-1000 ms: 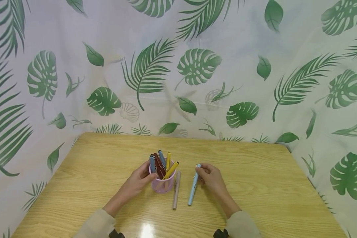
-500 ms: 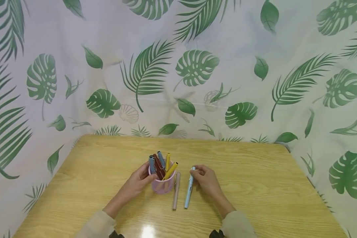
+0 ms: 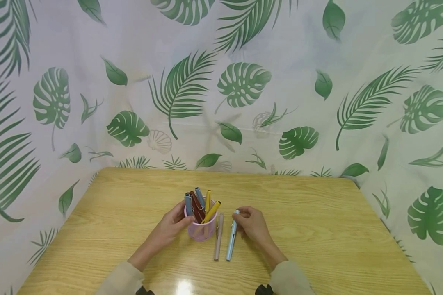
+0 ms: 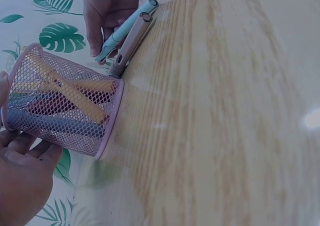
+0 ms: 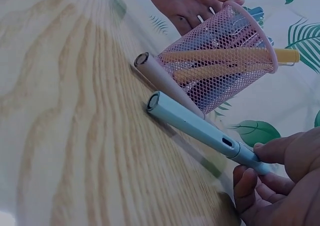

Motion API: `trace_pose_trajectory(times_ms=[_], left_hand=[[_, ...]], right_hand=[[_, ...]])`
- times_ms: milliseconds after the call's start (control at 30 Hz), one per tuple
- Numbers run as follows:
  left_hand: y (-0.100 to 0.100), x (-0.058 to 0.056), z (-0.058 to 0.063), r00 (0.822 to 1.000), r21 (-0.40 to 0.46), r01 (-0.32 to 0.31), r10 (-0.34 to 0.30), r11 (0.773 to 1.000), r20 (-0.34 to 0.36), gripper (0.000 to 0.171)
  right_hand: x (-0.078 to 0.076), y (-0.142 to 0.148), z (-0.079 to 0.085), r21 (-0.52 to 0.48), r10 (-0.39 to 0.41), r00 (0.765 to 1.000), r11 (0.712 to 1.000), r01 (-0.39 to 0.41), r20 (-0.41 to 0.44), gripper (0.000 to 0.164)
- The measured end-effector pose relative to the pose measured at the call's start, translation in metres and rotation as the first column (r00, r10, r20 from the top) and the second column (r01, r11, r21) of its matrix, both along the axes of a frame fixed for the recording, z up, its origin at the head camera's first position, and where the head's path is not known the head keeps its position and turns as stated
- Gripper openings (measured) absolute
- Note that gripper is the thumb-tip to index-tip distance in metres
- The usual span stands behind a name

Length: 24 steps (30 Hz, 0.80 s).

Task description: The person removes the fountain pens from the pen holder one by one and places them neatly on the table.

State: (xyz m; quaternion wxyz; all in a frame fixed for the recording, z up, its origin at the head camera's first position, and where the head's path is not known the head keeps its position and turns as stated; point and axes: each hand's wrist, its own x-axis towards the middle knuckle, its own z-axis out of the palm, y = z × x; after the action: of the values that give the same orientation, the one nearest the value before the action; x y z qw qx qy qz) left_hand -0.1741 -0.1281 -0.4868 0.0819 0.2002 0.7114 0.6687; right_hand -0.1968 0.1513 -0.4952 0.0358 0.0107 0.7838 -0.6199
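Note:
My left hand (image 3: 170, 225) grips a pink mesh pen cup (image 4: 65, 103) by its left side, thumb at the rim. The cup stands upright, holding several pens in blue, dark red and yellow (image 3: 212, 212). Just right of the cup, a grey-pink pen (image 3: 218, 237) lies on the table, pointing toward me. Beside that one is a light blue pen (image 5: 192, 128), roughly parallel. My right hand (image 3: 254, 225) pinches its far, capped end between thumb and fingers, while the near end is close over the tabletop.
A wood-grain table (image 3: 325, 229) spreads around both hands. Behind and at the sides hangs a white cloth with green leaf prints (image 3: 243, 135). Light glares off the table's near edge (image 3: 183, 284).
My right hand has moved left with the light blue pen, bringing it nearer the grey-pink one. The left hand and the cup have stayed in place.

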Motion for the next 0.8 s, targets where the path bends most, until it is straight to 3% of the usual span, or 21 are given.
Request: trace_pose_trajectory(times_ms=[567,800], left_hand=[[0.0011,0.0012,-0.0007,1.000,0.001,-0.012,0.012,1.000,0.010,0.067],[0.0011,0.0021,0.0011,0.999,-0.022,-0.030,0.030,0.999,0.012,0.069]], right_hand=[[0.0025,-0.0064,-0.0004,0.149,-0.026,0.999,0.988,0.030,-0.028,0.023],[0.0050,-0.0076,0.0010,0.152,-0.033,0.998,0.988,0.040,-0.051,0.020]])
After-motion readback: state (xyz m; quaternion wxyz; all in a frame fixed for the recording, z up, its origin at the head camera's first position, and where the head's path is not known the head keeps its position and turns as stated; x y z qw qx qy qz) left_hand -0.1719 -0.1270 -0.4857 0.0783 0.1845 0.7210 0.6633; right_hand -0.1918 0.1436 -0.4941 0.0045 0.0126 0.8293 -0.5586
